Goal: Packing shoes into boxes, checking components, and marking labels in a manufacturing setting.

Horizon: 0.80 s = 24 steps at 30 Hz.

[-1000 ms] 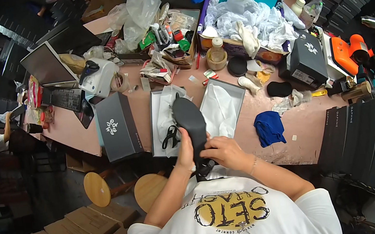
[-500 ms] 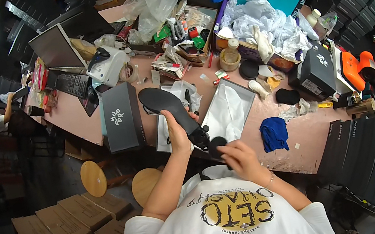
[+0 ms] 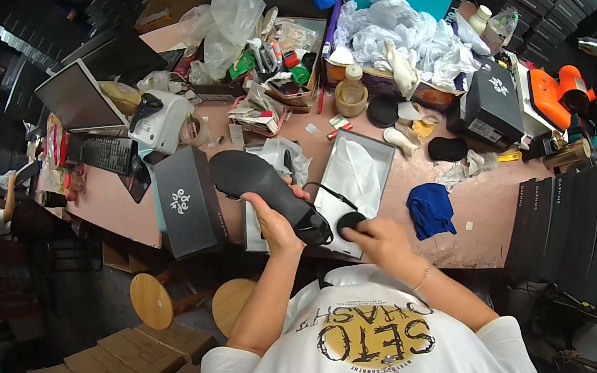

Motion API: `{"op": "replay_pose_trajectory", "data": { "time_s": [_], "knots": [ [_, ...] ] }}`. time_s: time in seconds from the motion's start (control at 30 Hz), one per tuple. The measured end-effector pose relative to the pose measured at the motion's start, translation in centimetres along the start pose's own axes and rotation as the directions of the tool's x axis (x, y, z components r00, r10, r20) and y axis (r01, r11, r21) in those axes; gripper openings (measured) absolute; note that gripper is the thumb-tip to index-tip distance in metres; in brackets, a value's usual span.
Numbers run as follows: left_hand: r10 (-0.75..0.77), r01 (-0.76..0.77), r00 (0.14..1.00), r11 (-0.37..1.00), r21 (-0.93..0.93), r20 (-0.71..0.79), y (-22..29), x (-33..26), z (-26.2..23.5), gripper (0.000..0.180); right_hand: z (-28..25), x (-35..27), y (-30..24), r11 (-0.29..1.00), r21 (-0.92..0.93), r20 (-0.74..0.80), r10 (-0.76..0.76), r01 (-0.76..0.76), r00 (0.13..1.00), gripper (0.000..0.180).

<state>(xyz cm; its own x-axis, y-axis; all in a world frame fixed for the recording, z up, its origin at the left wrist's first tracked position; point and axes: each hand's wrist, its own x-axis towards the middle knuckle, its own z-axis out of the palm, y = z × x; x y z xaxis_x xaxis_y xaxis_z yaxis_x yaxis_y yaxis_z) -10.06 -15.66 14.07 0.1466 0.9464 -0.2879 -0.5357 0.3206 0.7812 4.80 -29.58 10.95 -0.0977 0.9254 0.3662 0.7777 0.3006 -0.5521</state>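
Observation:
A black sandal is held over the near edge of the table with its sole turned up. My left hand is closed around its middle, fingers behind the sole and thumb along the near side. A thin black strap sticks out from the sandal toward the right. Pinched in the fingers of my right hand is a round black pad, close to the heel end but apart from it. Beneath them lies an open shoebox part lined with white tissue paper.
Left of the sandal stands a dark grey shoebox. A blue cloth lies to the right, with stacked dark boxes beyond it. Behind are a jar, a black round pad, a label printer and a purple box of crumpled paper.
The sandal has shifted slightly left and turned a little, and its strap now swings out to the right. My right hand with the pad has moved away from the heel.

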Motion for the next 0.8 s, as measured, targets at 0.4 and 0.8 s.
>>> {"op": "replay_pose_trajectory", "data": {
  "time_s": [0.4,0.8],
  "knots": [
    [-0.027,0.039,0.993,0.994,0.098,-0.112,-1.1,-1.1,1.2,0.072,-0.8,3.5,-2.4,0.598,0.682,0.102,0.493,-0.421,0.864,0.044],
    [0.078,-0.058,0.995,0.961,0.272,-0.064,-2.2,-1.9,1.1,0.067,0.7,3.5,-2.9,0.498,0.717,0.146,0.577,-0.488,0.803,0.030]
  ]
}}
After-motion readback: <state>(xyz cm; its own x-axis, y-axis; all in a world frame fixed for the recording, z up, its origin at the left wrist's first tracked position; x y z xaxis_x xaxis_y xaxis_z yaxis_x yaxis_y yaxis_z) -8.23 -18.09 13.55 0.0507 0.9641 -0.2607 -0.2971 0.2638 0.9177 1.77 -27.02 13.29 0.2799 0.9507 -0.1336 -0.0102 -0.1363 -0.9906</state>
